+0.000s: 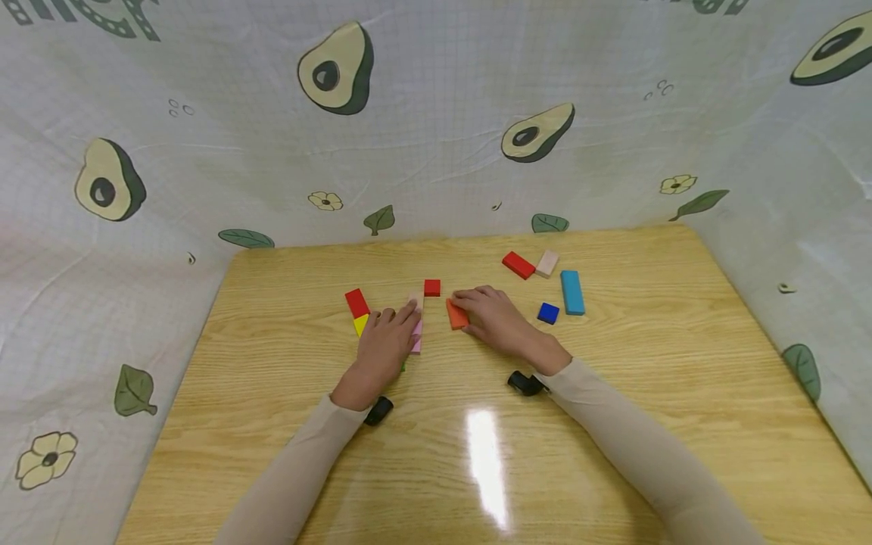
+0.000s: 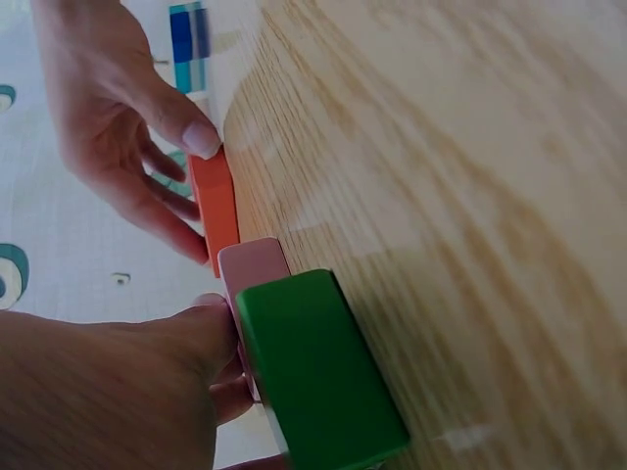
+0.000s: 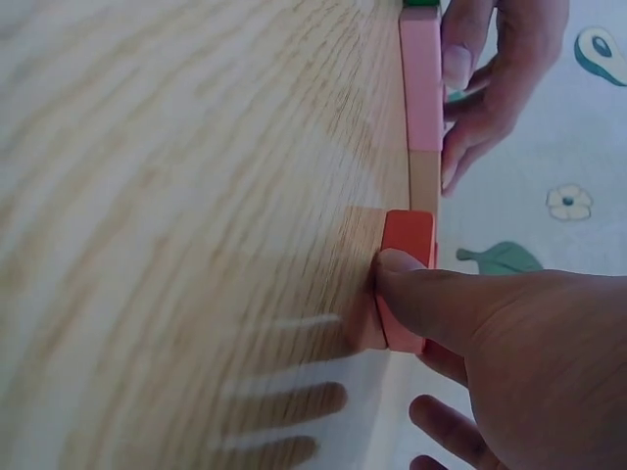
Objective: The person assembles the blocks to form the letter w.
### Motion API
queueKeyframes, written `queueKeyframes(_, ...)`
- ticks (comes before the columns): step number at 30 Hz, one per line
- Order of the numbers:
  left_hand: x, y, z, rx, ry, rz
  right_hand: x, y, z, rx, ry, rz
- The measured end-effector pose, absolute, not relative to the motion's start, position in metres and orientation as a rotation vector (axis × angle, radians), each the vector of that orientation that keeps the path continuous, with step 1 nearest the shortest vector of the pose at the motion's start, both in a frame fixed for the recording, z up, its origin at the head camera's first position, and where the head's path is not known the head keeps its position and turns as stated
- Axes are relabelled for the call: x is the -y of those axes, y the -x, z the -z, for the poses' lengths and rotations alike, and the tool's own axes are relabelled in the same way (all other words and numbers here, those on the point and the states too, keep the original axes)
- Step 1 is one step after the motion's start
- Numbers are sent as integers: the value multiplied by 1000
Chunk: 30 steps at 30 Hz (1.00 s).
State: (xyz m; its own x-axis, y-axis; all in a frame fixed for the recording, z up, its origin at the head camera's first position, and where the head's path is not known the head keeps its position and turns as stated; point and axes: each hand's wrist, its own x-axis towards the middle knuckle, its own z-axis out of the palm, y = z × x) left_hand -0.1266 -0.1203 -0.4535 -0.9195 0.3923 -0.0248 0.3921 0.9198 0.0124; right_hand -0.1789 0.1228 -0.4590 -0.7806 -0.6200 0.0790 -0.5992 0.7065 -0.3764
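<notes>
My right hand (image 1: 496,322) pinches an orange block (image 1: 456,315) on the wooden table, its thumb on the near end in the right wrist view. My left hand (image 1: 387,342) lies palm down over a line of blocks, relaxed fingers resting on their tops. Partly under it are a pink block (image 1: 416,347), a pale wood block (image 1: 419,300) and a green block (image 2: 318,372). At its left edge a yellow block (image 1: 361,325) shows, touching a red block (image 1: 356,303). A small red block (image 1: 432,288) stands just beyond the pale one, between both hands.
Right of the right hand lie a dark blue cube (image 1: 548,313) and a long light blue block (image 1: 573,292). Farther back, a red block (image 1: 518,265) touches a pale block (image 1: 548,263). A patterned cloth (image 1: 436,166) hangs around the table (image 1: 286,424).
</notes>
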Motion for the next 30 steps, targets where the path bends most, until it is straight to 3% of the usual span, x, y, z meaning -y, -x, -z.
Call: queueKeyframes(30,118,128,454,-3022,-608,18,-113,188,458,-2867,1026,517)
